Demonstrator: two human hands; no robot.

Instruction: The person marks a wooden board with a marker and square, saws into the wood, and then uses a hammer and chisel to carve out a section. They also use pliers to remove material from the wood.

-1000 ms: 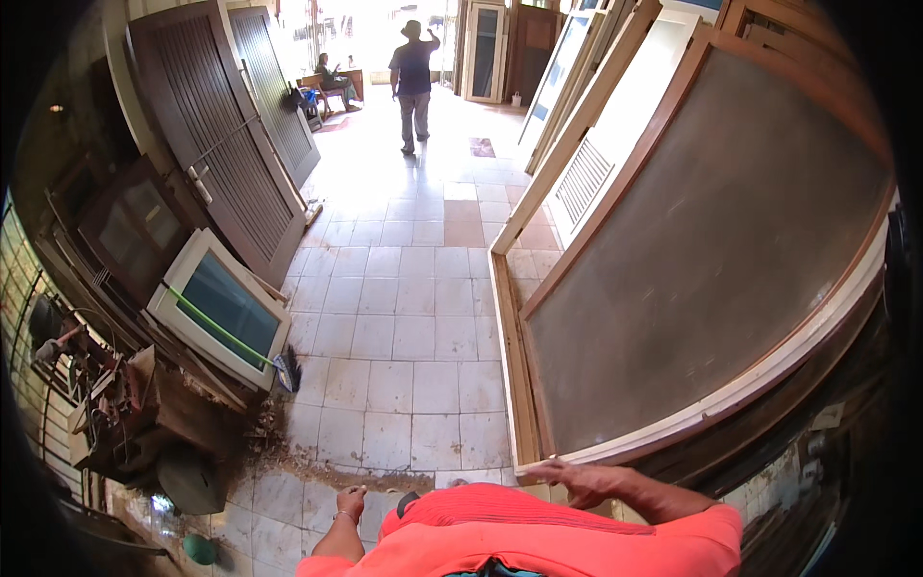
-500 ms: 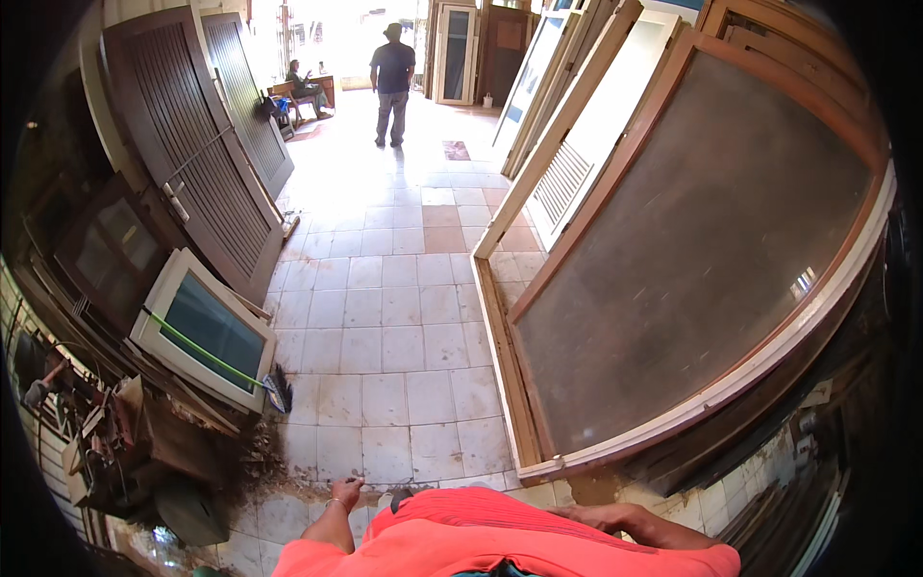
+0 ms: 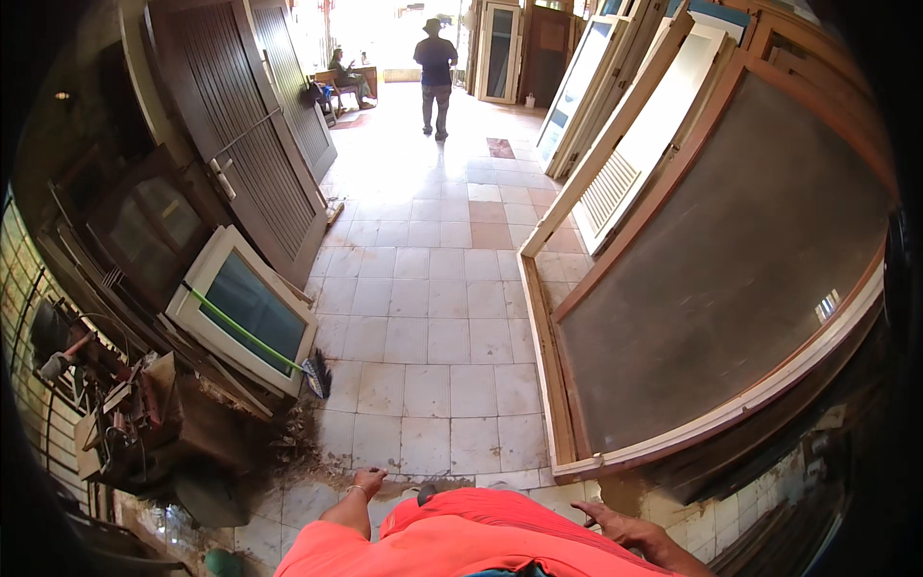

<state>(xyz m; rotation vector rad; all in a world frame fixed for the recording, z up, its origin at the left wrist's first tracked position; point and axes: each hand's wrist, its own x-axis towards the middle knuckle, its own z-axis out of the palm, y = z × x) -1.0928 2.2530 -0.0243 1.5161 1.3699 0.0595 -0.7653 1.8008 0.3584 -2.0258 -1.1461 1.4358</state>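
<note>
Low in the view, my left hand [image 3: 367,482] hangs past the orange-red shirt [image 3: 452,529], a thin band at its wrist. Its fingers are loosely bent with a fingertip sticking out, and I see nothing held. On the other side my right hand [image 3: 615,525] is open, fingers spread toward my body, touching no object. The closest thing to it is the lower corner of a pale wooden frame [image 3: 601,464] around a large dark panel [image 3: 721,260]. Between the hands and farther ahead lies the white tiled floor [image 3: 423,341].
Brown slatted doors [image 3: 240,135] lean along the left, with a white-framed window [image 3: 252,313] and a green-handled broom [image 3: 245,332] before them. Cluttered tools and wood [image 3: 125,413] stand nearer. A person in a hat [image 3: 436,72] stands ahead; another sits [image 3: 348,77] by a desk.
The scene has shifted to the right in the picture as my view turned left. My right hand has swung out from against the shirt and its fingers now show spread.
</note>
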